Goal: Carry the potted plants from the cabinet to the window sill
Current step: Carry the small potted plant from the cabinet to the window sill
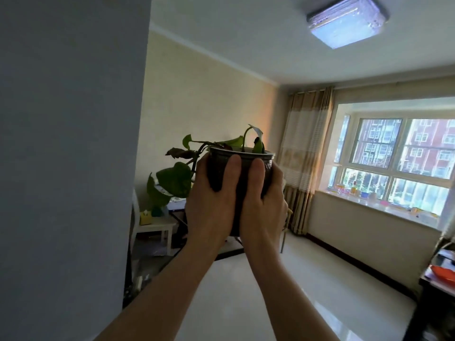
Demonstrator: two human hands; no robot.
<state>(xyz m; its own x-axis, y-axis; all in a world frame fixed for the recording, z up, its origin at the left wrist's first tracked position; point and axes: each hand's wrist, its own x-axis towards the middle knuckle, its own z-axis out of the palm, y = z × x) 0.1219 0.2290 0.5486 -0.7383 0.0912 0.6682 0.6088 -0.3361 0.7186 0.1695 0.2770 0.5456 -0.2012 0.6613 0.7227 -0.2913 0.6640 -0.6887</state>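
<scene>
A dark pot (245, 159) with a trailing green plant (174, 178) is held up in front of me at chest height. My left hand (211, 200) wraps its left side and my right hand (262, 203) wraps its right side, both thumbs pressed on the near wall. Leaves droop over the pot's left rim. The window sill (384, 207) runs along the right wall under a large window, well beyond the pot, with several small colourful items on it. The cabinet is out of sight.
A grey wall (69, 156) fills the left. Behind the pot stand a white side table (155, 226) with a tissue box and a dark table. Curtains (307, 153) hang left of the window. A dark desk (435, 281) edges in at right. Glossy white floor (283, 303) lies ahead.
</scene>
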